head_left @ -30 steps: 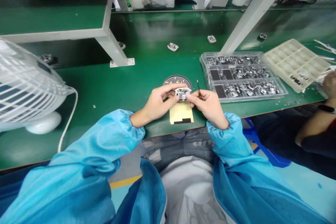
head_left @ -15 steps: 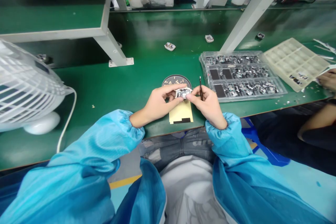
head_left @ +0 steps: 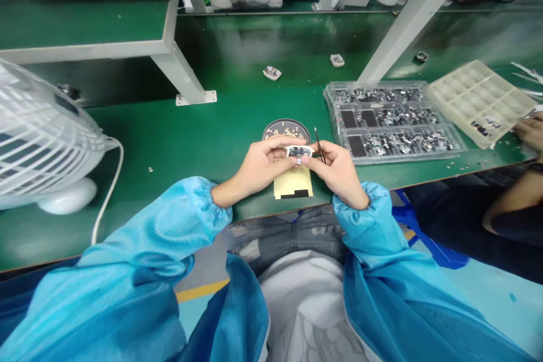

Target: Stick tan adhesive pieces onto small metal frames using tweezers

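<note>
A small white-rimmed housing with dark and silvery parts inside point(head_left: 300, 151) is held up between my two hands. My left hand point(head_left: 257, 168) is closed on its left side, fingers behind and thumb in front. My right hand point(head_left: 338, 174) pinches its right side with thumb and fingertips, while dark tweezers point(head_left: 319, 142) stick up from between the same hand's fingers. Just behind the hands lies a round dark perforated dish point(head_left: 265, 130) with several tiny pale pieces in it. A yellow pad point(head_left: 293, 182) with a black strip lies below the housing.
Clear compartment trays point(head_left: 394, 158) full of small metal parts stand to the right, beside a cream divided box point(head_left: 470, 87). A white fan point(head_left: 46, 141) is on the left. Shelf posts point(head_left: 186, 76) rise behind. A co-worker's hand point(head_left: 530, 130) is at far right.
The housing has tilted and shifted slightly right, and its white rim now shows along the top. The tweezers in my right hand lean more to the left.
</note>
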Available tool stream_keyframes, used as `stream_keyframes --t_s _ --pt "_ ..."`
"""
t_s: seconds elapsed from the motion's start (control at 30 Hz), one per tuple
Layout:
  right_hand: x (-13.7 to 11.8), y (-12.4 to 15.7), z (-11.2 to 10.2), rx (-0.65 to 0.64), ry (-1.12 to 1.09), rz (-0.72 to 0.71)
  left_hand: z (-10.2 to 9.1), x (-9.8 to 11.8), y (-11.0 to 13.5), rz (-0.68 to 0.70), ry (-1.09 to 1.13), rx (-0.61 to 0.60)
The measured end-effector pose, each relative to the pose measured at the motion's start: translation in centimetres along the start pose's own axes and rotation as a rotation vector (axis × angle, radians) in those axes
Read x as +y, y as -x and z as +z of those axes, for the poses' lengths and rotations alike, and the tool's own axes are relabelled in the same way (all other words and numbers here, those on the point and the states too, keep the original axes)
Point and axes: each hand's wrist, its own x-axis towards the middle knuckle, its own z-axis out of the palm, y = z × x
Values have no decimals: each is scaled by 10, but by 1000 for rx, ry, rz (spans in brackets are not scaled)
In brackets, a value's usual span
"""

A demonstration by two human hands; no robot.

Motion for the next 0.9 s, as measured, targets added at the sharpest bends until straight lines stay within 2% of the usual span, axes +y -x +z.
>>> stream_keyframes --t_s 0.1,0.3,0.7,0.8,0.9 --pt "1 1 -1 39 17 -19 0 -2 1 -37 -14 9" --pt "-4 3 0 70 7 -30 2 -2 3 -18 -131 28" --pt "1 5 7 96 -82 -37 4 3 4 -56 -94 72" --pt "2 4 7 99 -51 -65 4 4 4 -19 -135 76" --pt "3 3 8 110 3 -123 1 4 2 118 -285 110"
